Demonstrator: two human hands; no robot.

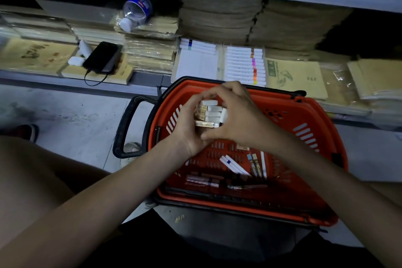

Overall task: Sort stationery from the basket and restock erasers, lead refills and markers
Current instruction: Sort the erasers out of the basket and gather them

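Low shelf (148,77), far: one phone (101,57), one bottle (136,12), two marker boxes (244,65). Red basket (315,115), on the floor, near: two white markers (233,165), two lead refills (255,165). Above it, left hand (187,128) and right hand (237,115), fingers curled round erasers (210,113): five stacked, one on end.

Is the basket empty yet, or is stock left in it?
Not empty. White markers and slim packs lie on the basket floor, below the box stack held by the left hand and right hand.

Markers (234,165) in basket (309,115) (shelf (143,87) behind).
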